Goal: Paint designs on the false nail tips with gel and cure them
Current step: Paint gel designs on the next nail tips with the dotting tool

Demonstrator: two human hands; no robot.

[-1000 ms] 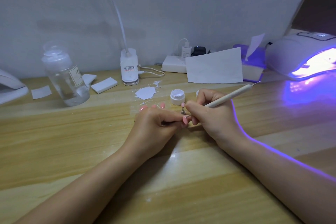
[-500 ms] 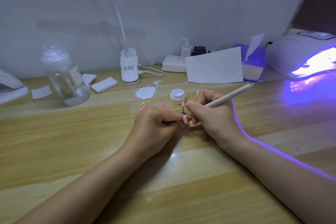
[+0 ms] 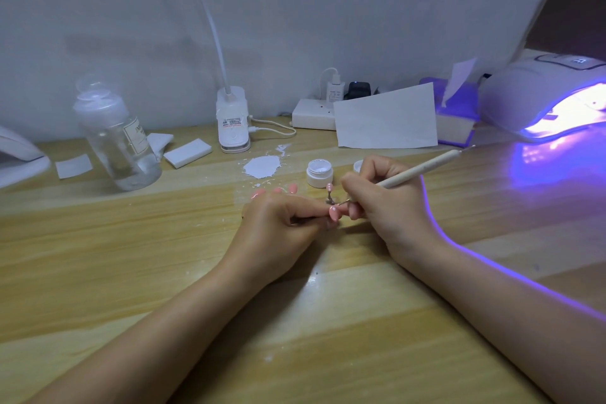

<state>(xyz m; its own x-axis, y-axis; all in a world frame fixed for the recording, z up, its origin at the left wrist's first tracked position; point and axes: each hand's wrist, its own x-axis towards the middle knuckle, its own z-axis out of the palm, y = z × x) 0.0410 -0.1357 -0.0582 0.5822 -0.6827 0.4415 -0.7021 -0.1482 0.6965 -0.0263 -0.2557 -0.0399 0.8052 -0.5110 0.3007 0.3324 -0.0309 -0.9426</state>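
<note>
Two hands are meeting mid-table: left hand (image 3: 278,226) is pinching the pink tip (image 3: 333,214) on its holder while right hand (image 3: 383,200) is gripping the pen (image 3: 423,170), dotting gel; next, likely curing in the lamp (image 3: 544,98) far right.

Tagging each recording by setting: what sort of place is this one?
Probably a home nail-art desk, not clearly a salon: a lit curing lamp, an open gel pot and a pink nail tip being painted on a wooden table against a plain wall.

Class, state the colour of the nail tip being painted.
Pink, with a small white dot; the nail tip shows in the head view.
</note>
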